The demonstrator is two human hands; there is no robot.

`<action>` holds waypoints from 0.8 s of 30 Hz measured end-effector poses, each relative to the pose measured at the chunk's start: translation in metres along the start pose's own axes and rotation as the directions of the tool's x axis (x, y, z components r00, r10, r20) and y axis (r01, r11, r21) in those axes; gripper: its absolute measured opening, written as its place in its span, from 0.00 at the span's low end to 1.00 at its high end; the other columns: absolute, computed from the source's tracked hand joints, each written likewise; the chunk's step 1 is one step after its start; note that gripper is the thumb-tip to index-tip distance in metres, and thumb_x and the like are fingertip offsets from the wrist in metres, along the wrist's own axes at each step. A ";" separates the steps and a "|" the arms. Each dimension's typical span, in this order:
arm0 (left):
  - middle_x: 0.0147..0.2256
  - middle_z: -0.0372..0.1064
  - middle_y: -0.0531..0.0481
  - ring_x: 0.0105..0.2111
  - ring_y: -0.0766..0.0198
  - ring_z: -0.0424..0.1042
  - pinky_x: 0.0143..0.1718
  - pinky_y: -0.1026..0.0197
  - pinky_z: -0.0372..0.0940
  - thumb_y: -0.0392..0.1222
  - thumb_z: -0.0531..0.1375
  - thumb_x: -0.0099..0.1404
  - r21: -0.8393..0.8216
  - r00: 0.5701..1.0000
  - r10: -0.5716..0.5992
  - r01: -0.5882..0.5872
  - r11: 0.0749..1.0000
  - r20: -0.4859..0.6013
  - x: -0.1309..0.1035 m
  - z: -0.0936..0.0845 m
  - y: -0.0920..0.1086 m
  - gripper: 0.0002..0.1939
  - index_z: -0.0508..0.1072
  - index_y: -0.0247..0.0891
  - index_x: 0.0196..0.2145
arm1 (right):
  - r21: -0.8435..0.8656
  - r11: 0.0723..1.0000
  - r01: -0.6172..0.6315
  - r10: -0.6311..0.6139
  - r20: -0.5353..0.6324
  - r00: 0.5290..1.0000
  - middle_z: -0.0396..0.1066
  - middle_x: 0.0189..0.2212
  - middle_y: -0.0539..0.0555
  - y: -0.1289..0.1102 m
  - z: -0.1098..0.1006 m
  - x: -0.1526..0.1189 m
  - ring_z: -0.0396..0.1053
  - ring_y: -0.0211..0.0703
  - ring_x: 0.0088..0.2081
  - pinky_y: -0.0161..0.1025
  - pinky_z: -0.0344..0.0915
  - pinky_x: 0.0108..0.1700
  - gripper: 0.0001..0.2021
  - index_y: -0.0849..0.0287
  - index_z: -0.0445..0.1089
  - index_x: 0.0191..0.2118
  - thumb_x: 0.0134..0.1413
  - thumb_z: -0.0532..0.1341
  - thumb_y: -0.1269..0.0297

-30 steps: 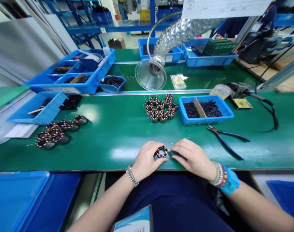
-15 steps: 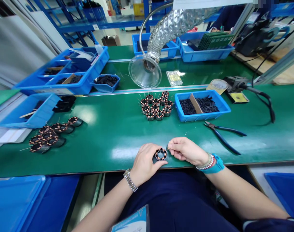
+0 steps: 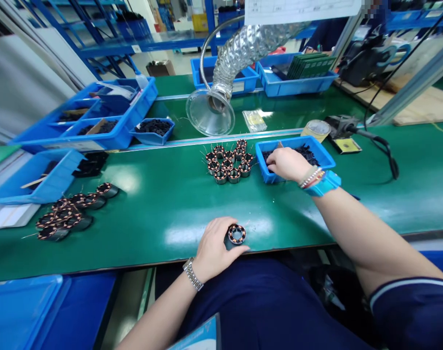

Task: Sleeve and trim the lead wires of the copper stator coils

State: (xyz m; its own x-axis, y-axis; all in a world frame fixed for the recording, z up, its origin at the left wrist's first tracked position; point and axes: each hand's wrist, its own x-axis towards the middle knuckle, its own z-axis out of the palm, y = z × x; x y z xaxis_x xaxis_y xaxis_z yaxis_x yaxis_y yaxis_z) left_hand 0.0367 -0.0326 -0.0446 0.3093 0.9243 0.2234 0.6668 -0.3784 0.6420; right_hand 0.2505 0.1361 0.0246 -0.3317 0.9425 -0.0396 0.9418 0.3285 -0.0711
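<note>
Near the table's front edge my left hand holds a round copper-wound coil between thumb and fingers, its open ring facing up. My right hand reaches into the left part of a blue divided bin of small black pieces; its fingers are bent together, and what they pinch is too small to make out. Just left of that bin stands a group of copper-wound coils with thin wire ends sticking up.
More coils lie at the left beside a blue tray. A clear fume hood hangs behind the middle. Tape and a dark tool sit at the back right. My right forearm covers most of the pliers.
My right hand has left the coil and moved up and right into the blue divided bin. My left hand still holds the coil. The whole view has shifted slightly.
</note>
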 end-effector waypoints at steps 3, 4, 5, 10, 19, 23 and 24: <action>0.46 0.63 0.43 0.46 0.53 0.62 0.47 0.48 0.58 0.45 0.61 0.51 -0.028 0.999 0.029 -0.028 0.999 0.040 -0.001 -0.003 0.000 0.27 0.58 0.41 0.48 | -0.060 0.996 -0.063 0.066 0.043 0.997 0.72 0.31 0.64 0.000 0.002 0.010 0.69 0.50 0.35 0.42 0.63 0.37 0.10 0.65 0.73 0.32 0.43 0.58 0.68; 0.46 0.63 0.44 0.46 0.54 0.62 0.47 0.48 0.58 0.43 0.61 0.52 -0.034 0.998 0.037 -0.035 0.999 0.054 -0.001 -0.004 0.000 0.27 0.58 0.41 0.49 | -0.067 0.995 -0.073 0.076 0.044 0.996 0.72 0.31 0.64 0.000 0.003 0.011 0.69 0.50 0.35 0.42 0.63 0.37 0.10 0.65 0.73 0.33 0.42 0.58 0.69; 0.46 0.64 0.44 0.46 0.55 0.62 0.47 0.49 0.58 0.42 0.60 0.52 -0.039 0.997 0.043 -0.040 0.998 0.067 -0.001 -0.005 0.000 0.25 0.59 0.41 0.48 | -0.070 0.994 -0.080 0.084 0.045 0.996 0.72 0.31 0.64 -0.001 0.004 0.012 0.69 0.50 0.35 0.42 0.63 0.36 0.10 0.65 0.73 0.33 0.42 0.58 0.69; 0.41 0.67 0.46 0.43 0.57 0.64 0.45 0.52 0.59 0.40 0.59 0.54 -0.043 0.997 0.056 -0.054 0.998 0.059 0.000 -0.004 0.000 0.19 0.62 0.41 0.45 | -0.040 0.995 -0.091 0.092 0.032 0.995 0.72 0.29 0.62 0.002 0.007 0.014 0.69 0.49 0.34 0.42 0.64 0.35 0.09 0.63 0.73 0.31 0.42 0.57 0.71; 0.40 0.67 0.47 0.41 0.58 0.64 0.44 0.54 0.60 0.42 0.61 0.53 -0.048 0.996 0.053 -0.049 0.998 0.070 0.003 -0.003 0.002 0.20 0.64 0.40 0.44 | 0.552 0.826 0.114 0.049 -0.272 0.961 0.70 0.25 0.53 -0.014 0.003 -0.036 0.66 0.37 0.27 0.35 0.63 0.32 0.07 0.62 0.67 0.28 0.50 0.55 0.66; 0.41 0.65 0.47 0.42 0.59 0.63 0.45 0.55 0.59 0.41 0.61 0.53 -0.074 0.992 0.034 -0.025 0.997 0.119 0.005 -0.005 0.003 0.21 0.65 0.41 0.46 | 0.956 0.292 0.010 0.004 -0.012 1.000 0.69 0.23 0.51 -0.047 0.042 -0.084 0.63 0.32 0.21 0.33 0.61 0.25 0.08 0.62 0.64 0.28 0.50 0.56 0.63; 0.41 0.65 0.47 0.42 0.59 0.63 0.45 0.55 0.59 0.42 0.61 0.53 -0.080 0.991 0.029 -0.018 0.997 0.127 0.006 -0.005 0.002 0.21 0.65 0.42 0.46 | 0.981 0.189 -0.040 0.006 0.039 0.999 0.69 0.22 0.50 -0.054 0.052 -0.091 0.63 0.31 0.20 0.32 0.61 0.25 0.08 0.62 0.64 0.27 0.50 0.56 0.62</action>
State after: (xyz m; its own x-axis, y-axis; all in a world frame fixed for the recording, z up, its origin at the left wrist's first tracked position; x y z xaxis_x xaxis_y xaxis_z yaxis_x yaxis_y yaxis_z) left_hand 0.0367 -0.0280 -0.0381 0.4121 0.8993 0.1464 0.6045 -0.3901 0.6946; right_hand 0.2267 0.0290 -0.0198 -0.3277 0.9415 -0.0791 0.1385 -0.0350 -0.9897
